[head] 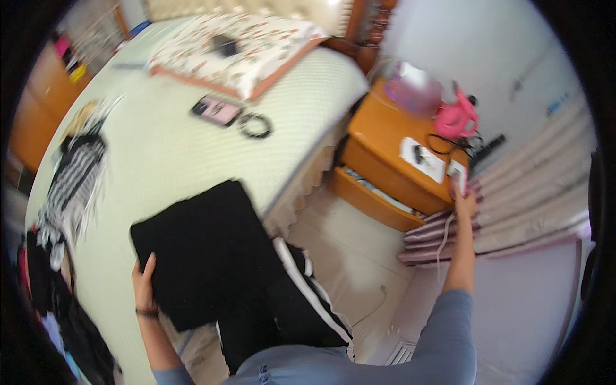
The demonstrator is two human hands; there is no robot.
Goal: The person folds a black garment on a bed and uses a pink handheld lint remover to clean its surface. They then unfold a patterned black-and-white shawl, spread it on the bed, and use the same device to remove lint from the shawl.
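My left hand (144,284) grips the left edge of a black folded cloth (207,250), thumb on top and fingers hidden beneath. The cloth lies partly over the bed's near edge and partly above my legs, in black trousers with a white side stripe (308,288). My right arm stretches out to the right, where my right hand (466,204) is closed around a small white-and-pink object (459,175) at the corner of a wooden nightstand (385,130). A white cable (443,245) hangs below that hand. Blur hides what the small object is.
A pink-backed phone (219,110) and a dark ring-shaped band (255,126) lie on the bed (159,159), below a floral pillow (231,53). Clothes (79,168) line its left side. The nightstand holds a pink hairdryer-like item (455,118) and white paper (423,159); its lower drawer (375,199) is pulled out.
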